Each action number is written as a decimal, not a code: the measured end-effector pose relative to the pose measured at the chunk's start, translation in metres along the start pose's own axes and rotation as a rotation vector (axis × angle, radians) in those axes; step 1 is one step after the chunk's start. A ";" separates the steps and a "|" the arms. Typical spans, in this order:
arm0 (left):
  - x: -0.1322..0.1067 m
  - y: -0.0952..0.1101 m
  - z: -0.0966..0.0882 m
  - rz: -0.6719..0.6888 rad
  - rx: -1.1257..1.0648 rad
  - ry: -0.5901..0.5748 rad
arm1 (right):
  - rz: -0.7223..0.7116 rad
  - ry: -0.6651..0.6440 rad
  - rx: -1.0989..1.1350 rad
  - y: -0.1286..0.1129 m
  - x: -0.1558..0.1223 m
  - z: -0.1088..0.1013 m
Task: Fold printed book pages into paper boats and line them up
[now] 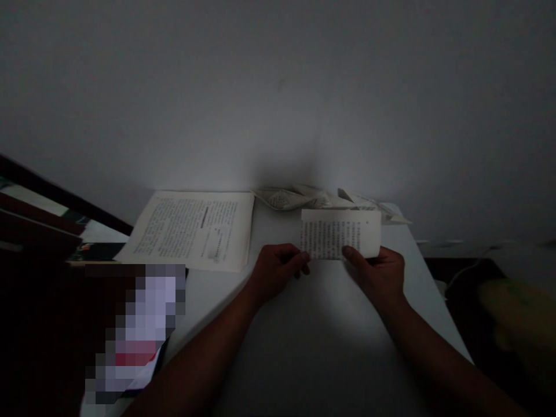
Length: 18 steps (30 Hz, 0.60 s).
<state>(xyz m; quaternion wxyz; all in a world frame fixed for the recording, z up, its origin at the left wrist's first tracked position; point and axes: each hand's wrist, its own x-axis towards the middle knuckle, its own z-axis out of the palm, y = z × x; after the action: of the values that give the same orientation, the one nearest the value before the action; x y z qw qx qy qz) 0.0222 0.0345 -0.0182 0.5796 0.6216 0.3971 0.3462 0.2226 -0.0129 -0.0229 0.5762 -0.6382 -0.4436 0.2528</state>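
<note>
A printed sheet of paper [332, 231], apparently folded to a small rectangle, is held up above the white table [304, 359]. My right hand [380, 272] grips its lower right part, the thumb on the front and the fingers behind. At the lower left corner, my left hand [282, 266] pinches the paper between thumb and fingers. Behind it lie several folded paper shapes [282, 198] made from printed pages, along the wall side of the table. To the left rests a stack of printed pages [186, 229].
A pale wall [278, 104] rises right behind the table. At the left edge lies a device with a blurred-out lit screen [143, 330]. Dark wooden rails [39, 214] stand further left. On the right, beyond the table edge, is a yellowish object [521, 318], dim and unclear.
</note>
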 end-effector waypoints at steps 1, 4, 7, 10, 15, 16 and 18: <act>0.000 0.000 0.000 0.001 0.000 0.001 | 0.000 -0.005 0.006 0.000 0.000 0.000; 0.000 -0.001 0.000 0.003 0.014 0.005 | 0.005 -0.011 0.014 0.000 -0.001 0.001; -0.001 -0.003 -0.001 0.015 0.031 0.023 | -0.001 -0.017 0.016 -0.001 -0.002 0.002; -0.003 -0.004 -0.002 0.036 0.034 0.053 | -0.066 0.001 0.077 -0.004 -0.002 0.005; -0.008 -0.001 0.000 0.086 0.115 0.178 | -0.176 0.037 0.269 -0.010 0.001 0.015; -0.009 0.000 0.001 0.097 0.128 0.205 | -0.159 0.022 0.296 -0.010 0.001 0.016; -0.011 0.001 0.004 0.121 0.134 0.259 | -0.100 -0.010 0.356 -0.009 0.002 0.018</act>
<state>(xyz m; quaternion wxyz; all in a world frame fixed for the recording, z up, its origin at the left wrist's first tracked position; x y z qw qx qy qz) 0.0213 0.0232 -0.0168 0.4587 0.6319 0.4526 0.4307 0.2059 -0.0026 -0.0181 0.6896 -0.5020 -0.4261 0.3015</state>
